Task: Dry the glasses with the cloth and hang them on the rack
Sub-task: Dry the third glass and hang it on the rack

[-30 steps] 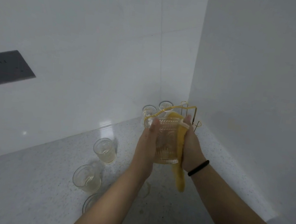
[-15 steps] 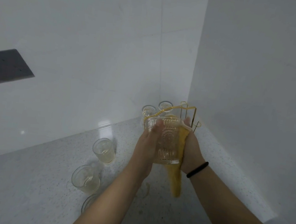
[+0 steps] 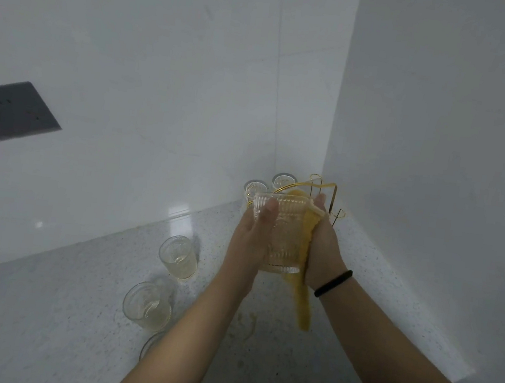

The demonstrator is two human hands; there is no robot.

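I hold a ribbed clear glass (image 3: 285, 237) in the air above the counter. My left hand (image 3: 251, 239) grips its left side, thumb on the wall near the rim. My right hand (image 3: 324, 249) presses a yellow cloth (image 3: 302, 281) against its right side; the cloth's tail hangs below the glass. Behind them, in the corner, stands the gold wire rack (image 3: 325, 189) with two glasses (image 3: 256, 188) hung upside down on it. Two more glasses stand on the counter at the left, the far one (image 3: 177, 257) and the near one (image 3: 147, 306). A third rim (image 3: 151, 343) shows partly behind my left forearm.
The speckled grey counter (image 3: 35, 317) ends at white walls at the back and right, meeting in a corner behind the rack. A dark panel (image 3: 4, 113) sits on the left wall. The counter's right edge (image 3: 431, 382) drops off near my right arm.
Both hands have shifted the glass slightly; the cloth moved from over the rim and front down along the glass's right side, and its hanging tail swung.
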